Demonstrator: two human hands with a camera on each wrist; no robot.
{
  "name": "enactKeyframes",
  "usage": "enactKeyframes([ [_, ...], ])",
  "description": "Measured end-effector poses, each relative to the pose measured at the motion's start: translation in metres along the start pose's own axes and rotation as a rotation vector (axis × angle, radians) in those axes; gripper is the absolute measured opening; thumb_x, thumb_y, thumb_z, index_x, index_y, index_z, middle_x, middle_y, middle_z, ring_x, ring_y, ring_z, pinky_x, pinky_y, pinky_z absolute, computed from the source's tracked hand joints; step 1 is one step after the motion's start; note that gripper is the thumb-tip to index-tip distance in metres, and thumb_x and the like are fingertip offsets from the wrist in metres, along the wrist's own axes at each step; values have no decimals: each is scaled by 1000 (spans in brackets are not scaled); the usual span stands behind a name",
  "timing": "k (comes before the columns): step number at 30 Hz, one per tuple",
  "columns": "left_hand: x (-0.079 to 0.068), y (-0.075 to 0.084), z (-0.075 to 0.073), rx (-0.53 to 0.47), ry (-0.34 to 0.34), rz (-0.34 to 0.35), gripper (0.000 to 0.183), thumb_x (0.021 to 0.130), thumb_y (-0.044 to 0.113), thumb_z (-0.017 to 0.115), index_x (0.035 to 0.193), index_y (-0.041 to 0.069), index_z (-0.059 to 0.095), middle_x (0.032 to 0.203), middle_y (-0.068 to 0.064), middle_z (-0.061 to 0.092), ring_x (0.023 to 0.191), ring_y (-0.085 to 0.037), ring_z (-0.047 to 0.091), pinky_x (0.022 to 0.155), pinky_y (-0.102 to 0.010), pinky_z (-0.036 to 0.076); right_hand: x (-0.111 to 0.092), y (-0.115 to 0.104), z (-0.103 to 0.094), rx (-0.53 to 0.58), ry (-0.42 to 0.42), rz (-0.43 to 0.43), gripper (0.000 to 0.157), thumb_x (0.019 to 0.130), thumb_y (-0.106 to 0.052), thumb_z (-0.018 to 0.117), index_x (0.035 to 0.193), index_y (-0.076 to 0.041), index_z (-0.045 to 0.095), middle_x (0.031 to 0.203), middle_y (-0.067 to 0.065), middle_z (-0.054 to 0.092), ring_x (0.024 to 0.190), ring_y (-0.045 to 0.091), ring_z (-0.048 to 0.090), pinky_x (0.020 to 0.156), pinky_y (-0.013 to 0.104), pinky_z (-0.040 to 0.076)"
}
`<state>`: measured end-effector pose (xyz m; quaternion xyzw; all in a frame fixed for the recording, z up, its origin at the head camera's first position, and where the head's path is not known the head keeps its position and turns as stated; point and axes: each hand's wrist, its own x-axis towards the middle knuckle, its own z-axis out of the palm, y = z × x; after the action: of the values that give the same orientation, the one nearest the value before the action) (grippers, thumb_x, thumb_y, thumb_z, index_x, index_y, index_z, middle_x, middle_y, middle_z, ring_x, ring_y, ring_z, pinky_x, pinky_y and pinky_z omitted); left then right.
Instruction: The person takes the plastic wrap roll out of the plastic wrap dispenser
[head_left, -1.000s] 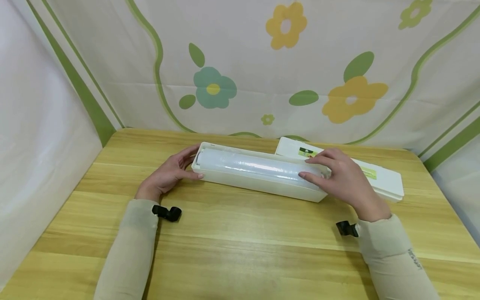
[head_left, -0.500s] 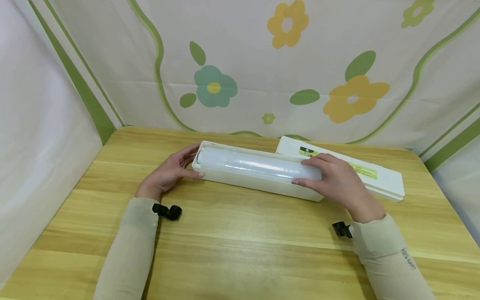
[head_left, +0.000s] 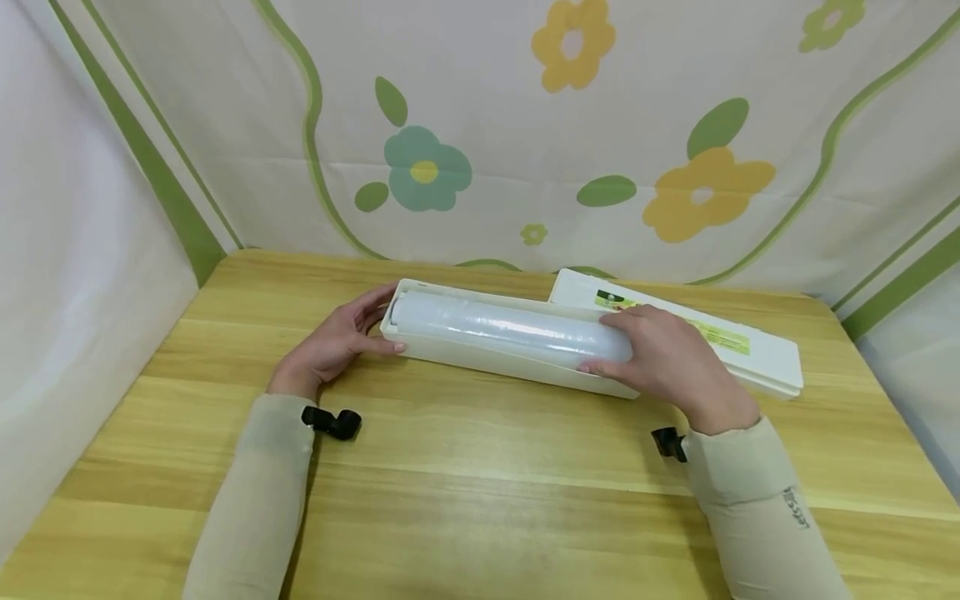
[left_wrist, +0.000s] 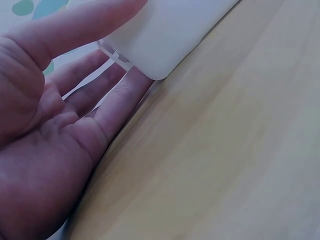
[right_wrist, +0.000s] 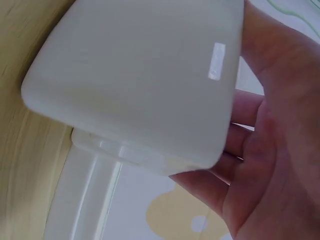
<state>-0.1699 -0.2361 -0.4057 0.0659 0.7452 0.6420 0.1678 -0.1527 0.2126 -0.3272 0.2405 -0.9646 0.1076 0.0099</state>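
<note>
While fingers (head_left: 597,367) grip roll (head_left: 517,327), long axis crosswise

A long white plastic box (head_left: 480,358) is lying on a yellowish wooden table (head_left: 480,500).
A cylindrical roll of clear plastic film (head_left: 510,329) is sitting lengthwise in it; a flat white rectangular lid (head_left: 768,354) is lying behind, towards the right; a white flower-printed backdrop (head_left: 495,108) is hanging behind the table.
</note>
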Motion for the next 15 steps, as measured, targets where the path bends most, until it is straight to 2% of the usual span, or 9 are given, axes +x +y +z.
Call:
enactKeyframes([
  [3,1,1,1,-2,-2,0,101,88,1,85,172,22,31,176,-1,33,162,-25,31,114,-17,40,-1,1,-1,-15,0,15,63,87,-59,85,127,-11,79,122,15,78,112,34,71,91,55,57],
  [9,4,1,3,-13,2,2,102,88,-1,84,172,21,30,176,-1,33,161,-25,32,111,-14,41,1,7,0,4,-16,36,69,86,-57,87,132,-7,76,132,18,72,120,36,67,94,56,57],
  [15,6,0,3,-2,-7,13,100,88,0,84,171,21,32,176,-1,34,161,-25,32,113,-16,40,5,13,5,54,-27,25,71,86,-55,88,132,-3,76,124,19,68,112,35,62,93,53,54],
])
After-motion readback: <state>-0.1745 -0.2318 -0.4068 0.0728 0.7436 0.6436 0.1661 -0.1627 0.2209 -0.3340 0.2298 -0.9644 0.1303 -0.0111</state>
